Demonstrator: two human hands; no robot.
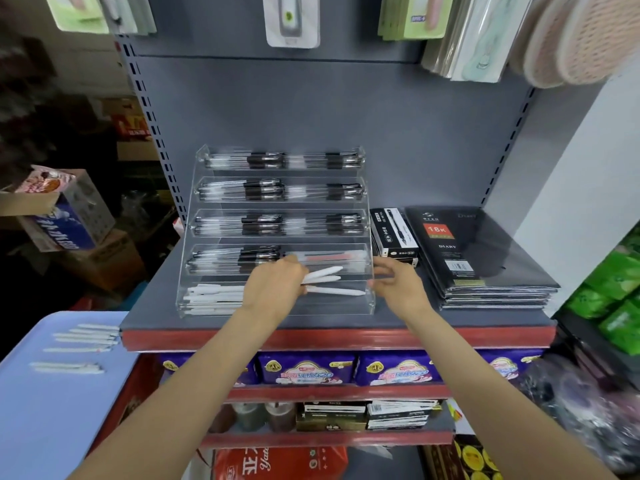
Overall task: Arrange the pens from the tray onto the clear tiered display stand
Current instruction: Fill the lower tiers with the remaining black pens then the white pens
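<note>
Pens (323, 274), white ones, are what we have in our left hand (277, 278) right now, a small bundle of three pinched at their near ends with the tips fanning out toward three o'clock, hovering over the right half of the bottom tier of the clear tiered display stand (280, 230). The left half of that same tier already carries a neat row of white pens (214, 297), and the four tiers above, toward twelve o'clock, are stocked with dark-capped pens (263, 194). Our right hand (398, 280) waits just beside the stand's right wall at three o'clock, fingers loosely curled and holding nothing, apparently ready to steady or receive. Down at eight o'clock the tray (41, 410) still has several white pens lying on it (86, 336), so we judge the job well along but not finished. The step in hand looks like placing this bundle; the next move calls for lowering the pens level into the empty right slot, lining them up with their neighbours, letting go without scattering them, then reaching back to the tray
</note>
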